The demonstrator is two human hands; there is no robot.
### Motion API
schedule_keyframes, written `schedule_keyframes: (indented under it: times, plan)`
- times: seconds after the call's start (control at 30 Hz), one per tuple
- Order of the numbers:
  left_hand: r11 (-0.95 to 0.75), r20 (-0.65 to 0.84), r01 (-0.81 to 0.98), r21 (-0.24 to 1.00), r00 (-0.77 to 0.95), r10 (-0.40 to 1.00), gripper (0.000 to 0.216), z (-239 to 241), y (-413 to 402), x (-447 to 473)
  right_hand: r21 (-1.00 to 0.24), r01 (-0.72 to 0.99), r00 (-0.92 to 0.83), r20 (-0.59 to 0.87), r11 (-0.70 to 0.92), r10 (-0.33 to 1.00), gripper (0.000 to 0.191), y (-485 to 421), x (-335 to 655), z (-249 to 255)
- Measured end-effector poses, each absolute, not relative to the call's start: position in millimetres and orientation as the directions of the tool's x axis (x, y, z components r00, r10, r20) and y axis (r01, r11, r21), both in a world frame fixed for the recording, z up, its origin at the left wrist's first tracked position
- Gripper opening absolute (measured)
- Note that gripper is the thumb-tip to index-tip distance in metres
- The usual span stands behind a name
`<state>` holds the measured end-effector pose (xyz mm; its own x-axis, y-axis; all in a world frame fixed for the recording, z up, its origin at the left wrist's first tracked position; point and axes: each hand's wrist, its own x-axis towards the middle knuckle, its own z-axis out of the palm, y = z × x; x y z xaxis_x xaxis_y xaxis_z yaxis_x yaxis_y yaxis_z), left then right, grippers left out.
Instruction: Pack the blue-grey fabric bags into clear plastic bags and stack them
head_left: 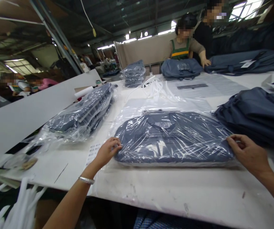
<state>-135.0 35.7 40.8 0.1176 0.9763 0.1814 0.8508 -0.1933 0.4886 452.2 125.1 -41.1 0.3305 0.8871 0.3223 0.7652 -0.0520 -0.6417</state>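
A dark blue bag (pixel 170 136) in a clear plastic bag lies flat on the white table (pixel 156 187) in front of me. My left hand (pixel 109 149) is at its left end, thumb and fingers pinching the edge of the clear plastic. At the right end my right hand (pixel 250 154) is closed the same way on the plastic, finger and thumb together. The clear wrap is wrinkled and shiny over the bag's front. Beneath my left forearm a sheet of labels (pixel 93 152) is partly covered.
Left stands a pile of wrapped bags (pixel 86 111), with another wrapped stack (pixel 134 73) farther back. Unwrapped blue bags (pixel 258 111) lie on the right. White strips (pixel 154 87) and flat clear plastic (pixel 213 84) lie behind. Across the table a co-worker (pixel 183 47) touches a bag.
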Motion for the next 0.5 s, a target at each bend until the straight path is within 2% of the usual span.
schedule_keyframes:
  times: [0.07,0.3,0.5]
  plan:
    - [-0.174,0.206,0.864,0.473,0.083,0.975,0.025,31,35,-133,-0.625,0.779,0.314,0.319,-0.051,0.894,0.037,126,452,-43]
    - [-0.016,0.108,0.904,0.428,-0.033,0.994,0.035,14,42,-138,-0.600,0.798,0.202,0.352,0.055,0.914,0.024,125,443,-39]
    - [0.111,0.063,0.923,0.369,-0.143,0.988,0.040,5,54,-154,-0.434,0.900,0.131,0.358,0.041,0.925,0.013,125,430,-32]
